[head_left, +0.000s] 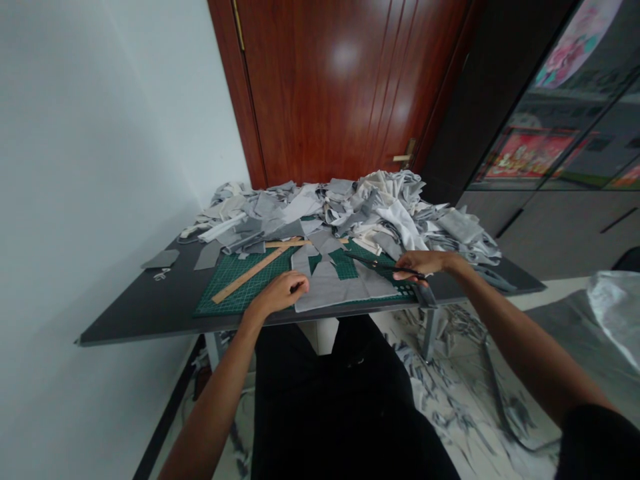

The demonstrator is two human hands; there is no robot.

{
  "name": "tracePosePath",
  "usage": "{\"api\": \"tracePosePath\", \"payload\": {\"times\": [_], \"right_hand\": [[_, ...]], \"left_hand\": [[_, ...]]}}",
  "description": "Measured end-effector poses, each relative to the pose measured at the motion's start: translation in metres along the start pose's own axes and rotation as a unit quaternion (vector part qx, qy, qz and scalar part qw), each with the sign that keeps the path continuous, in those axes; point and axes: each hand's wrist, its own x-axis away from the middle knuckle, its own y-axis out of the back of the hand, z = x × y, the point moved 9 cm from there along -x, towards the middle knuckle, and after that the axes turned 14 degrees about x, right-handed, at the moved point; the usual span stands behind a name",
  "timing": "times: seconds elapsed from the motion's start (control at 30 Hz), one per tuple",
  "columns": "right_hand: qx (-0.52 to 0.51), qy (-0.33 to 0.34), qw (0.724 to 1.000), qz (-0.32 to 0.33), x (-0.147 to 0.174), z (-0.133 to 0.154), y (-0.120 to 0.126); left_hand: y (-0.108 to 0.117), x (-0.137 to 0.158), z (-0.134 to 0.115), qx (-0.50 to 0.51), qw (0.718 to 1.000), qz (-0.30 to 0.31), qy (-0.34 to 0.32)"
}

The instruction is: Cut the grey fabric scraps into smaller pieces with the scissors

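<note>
My right hand (413, 263) is closed around the handles of black scissors (383, 265). Their blades point left over the cutting mat, above the right part of a grey cloth piece (335, 288). This cloth lies flat along the table's front edge, with angular cut-outs on its far side. At its left end rests my left hand (280, 293), fingers curled into a loose fist with nothing visible in it. Under the cloth is a green cutting mat (230, 273) with grid lines. A wooden ruler (255, 270) lies slantwise on the mat, left of the cloth.
A heap of grey and white fabric scraps (320, 203) covers the back of the dark table (135, 307). A second wooden strip (280, 244) lies partly under scraps. More offcuts (450, 400) litter the floor at right. A wooden door (345, 87) stands behind the table.
</note>
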Motion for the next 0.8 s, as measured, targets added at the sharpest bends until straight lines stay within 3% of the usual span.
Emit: {"api": "tracePosePath", "payload": {"times": [0.17, 0.33, 0.8], "right_hand": [[-0.058, 0.027, 0.996, 0.061, -0.002, 0.013, -0.020], [-0.129, -0.006, 0.986, 0.107, -0.008, 0.017, -0.034], [-0.161, 0.030, 0.979, 0.124, -0.065, 0.037, -0.020]], "left_hand": [[-0.001, 0.000, 0.002, 0.004, 1.000, -0.003, -0.008], [-0.001, 0.000, 0.003, 0.001, 1.000, -0.006, -0.010], [0.002, 0.002, -0.002, 0.035, 0.999, -0.016, 0.013]]}}
